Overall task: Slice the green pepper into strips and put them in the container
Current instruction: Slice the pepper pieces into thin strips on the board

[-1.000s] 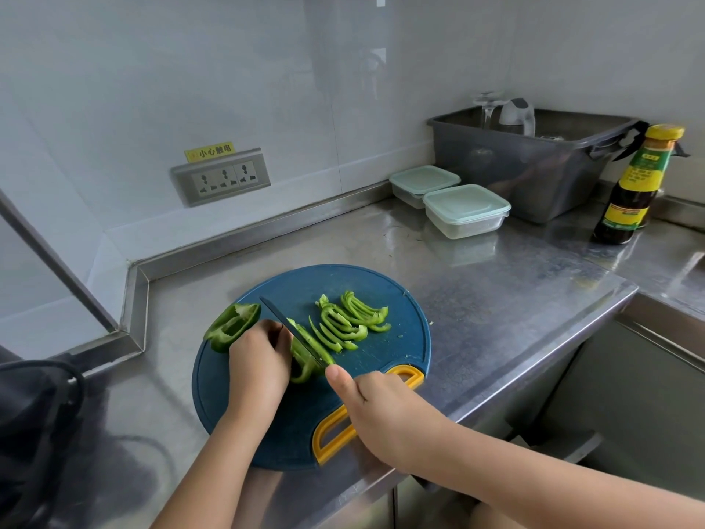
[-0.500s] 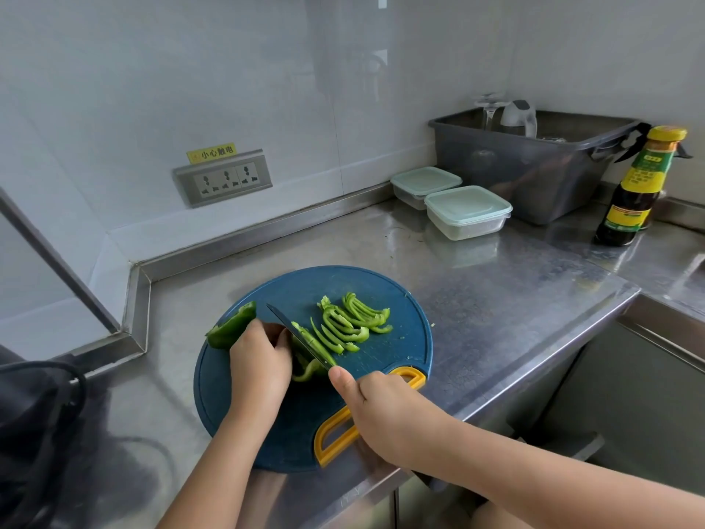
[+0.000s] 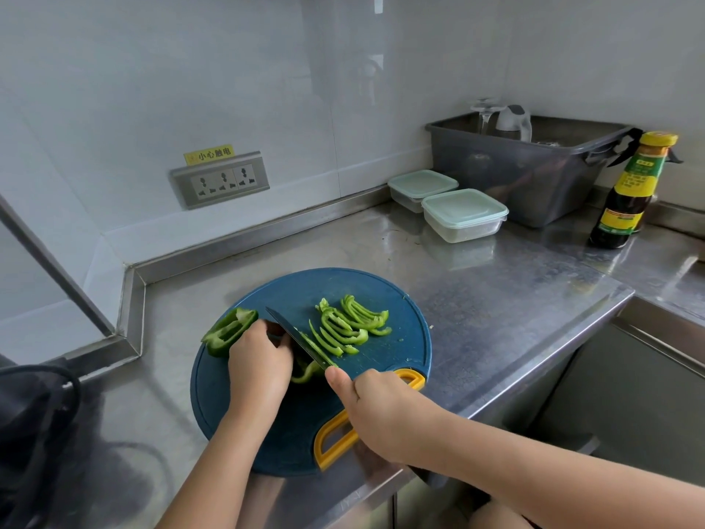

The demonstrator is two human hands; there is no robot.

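Nearest, the right hand (image 3: 381, 410) is curled round the handle of the knife (image 3: 301, 343), thumb laid toward the blade, which runs slantwise from near-right to far-left across the cutting board (image 3: 400, 349). Just left of the blade, the left hand (image 3: 259, 364) holds down a pepper piece (image 3: 305, 374), fingers bent and bunched, knuckles close beside the steel. The next cut likely falls leftward. Cut strips (image 3: 351, 324) lie right of the blade, a pepper half (image 3: 229, 332) far-left, and the lidded containers (image 3: 463, 213) well beyond.

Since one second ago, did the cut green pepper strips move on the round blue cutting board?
No. The pepper strips keep their place on the board, just beyond its yellow handle.
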